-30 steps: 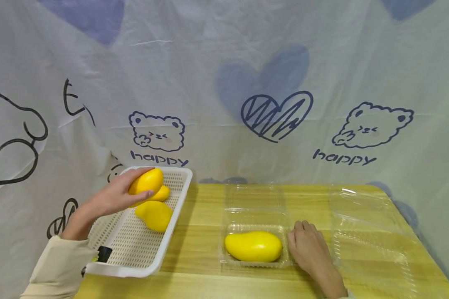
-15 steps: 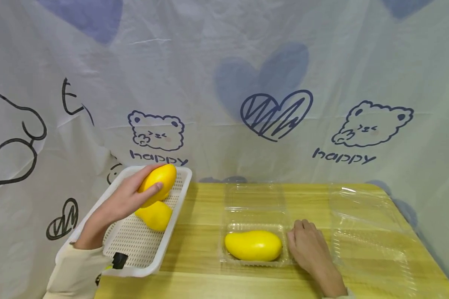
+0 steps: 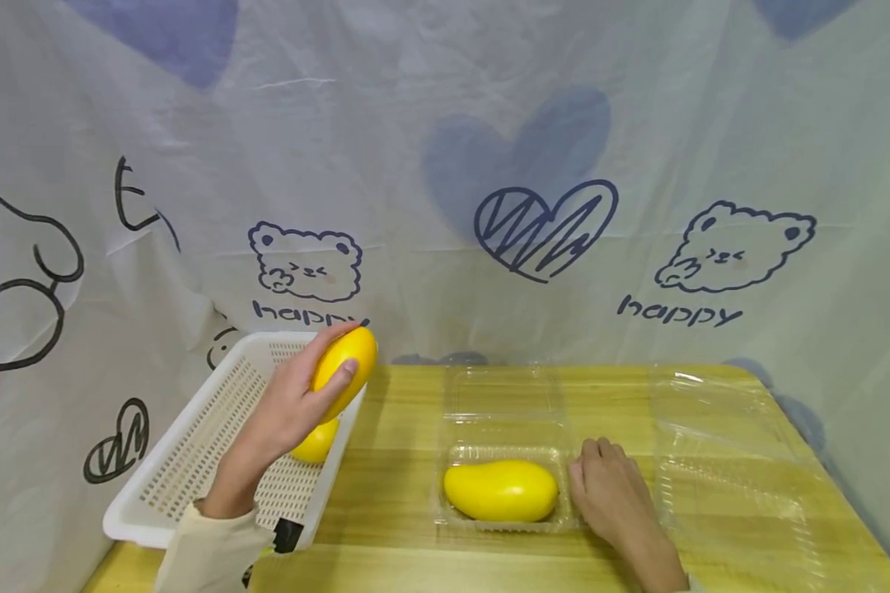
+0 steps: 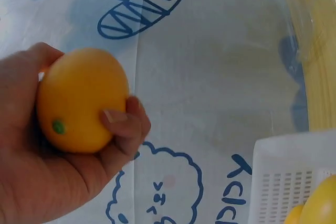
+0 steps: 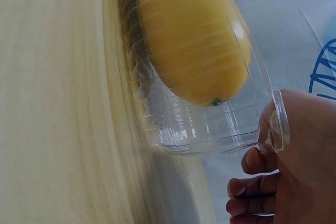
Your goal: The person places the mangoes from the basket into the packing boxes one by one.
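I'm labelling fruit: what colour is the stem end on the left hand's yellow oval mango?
Green stem end, clearest in the left wrist view.

Head view, between seven and eight o'clock: cream long fabric sleeve (image 3: 211,550), lightly creased, meeting bare left hand (image 3: 291,405). At sleeve's three o'clock, small black boxy block (image 3: 288,535); thin yellow-green strip (image 3: 269,550) at block's eight o'clock. Between four and five o'clock: bare right hand (image 3: 614,494), pale sleeve edge (image 3: 693,585).
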A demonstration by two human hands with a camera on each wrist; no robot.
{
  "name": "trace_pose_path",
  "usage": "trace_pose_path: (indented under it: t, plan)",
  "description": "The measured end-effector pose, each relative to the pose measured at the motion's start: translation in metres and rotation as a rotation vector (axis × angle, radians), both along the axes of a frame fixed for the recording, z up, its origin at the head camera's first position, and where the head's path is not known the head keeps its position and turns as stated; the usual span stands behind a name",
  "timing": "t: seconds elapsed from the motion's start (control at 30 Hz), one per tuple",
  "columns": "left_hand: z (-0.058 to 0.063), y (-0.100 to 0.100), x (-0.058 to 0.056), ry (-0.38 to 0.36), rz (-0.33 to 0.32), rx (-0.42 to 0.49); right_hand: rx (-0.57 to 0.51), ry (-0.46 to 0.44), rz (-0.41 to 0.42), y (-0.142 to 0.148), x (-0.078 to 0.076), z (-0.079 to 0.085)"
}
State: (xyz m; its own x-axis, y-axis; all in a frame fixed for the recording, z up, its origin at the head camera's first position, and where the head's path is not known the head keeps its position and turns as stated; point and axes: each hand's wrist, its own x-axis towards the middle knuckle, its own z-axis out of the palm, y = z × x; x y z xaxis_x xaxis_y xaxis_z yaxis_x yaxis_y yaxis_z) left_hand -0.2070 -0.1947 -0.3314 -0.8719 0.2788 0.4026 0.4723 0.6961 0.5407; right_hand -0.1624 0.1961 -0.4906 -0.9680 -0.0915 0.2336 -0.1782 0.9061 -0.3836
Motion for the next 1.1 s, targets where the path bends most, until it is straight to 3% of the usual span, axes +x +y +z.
trace_pose_path:
  t: [0.17,0.43,0.7,0.83,1.1]
  plan:
    - [-0.007,0.015,0.0,0.049,0.057,0.004,0.002,0.007,-0.004,0.0,0.0,-0.001]
    - [-0.018,0.029,0.005,0.001,-0.036,0.048,-0.004,-0.012,-0.006,-0.001,-0.001,0.0]
    - [-0.03,0.047,0.003,0.025,-0.143,0.037,0.017,-0.002,-0.014,0.001,0.0,0.002]
    - [-0.039,0.061,0.0,0.025,-0.158,0.09,0.014,-0.021,-0.016,0.001,0.001,0.004]
    - [-0.052,0.078,0.0,-0.087,-0.191,0.274,0.011,-0.027,-0.011,0.0,0.001,0.002]
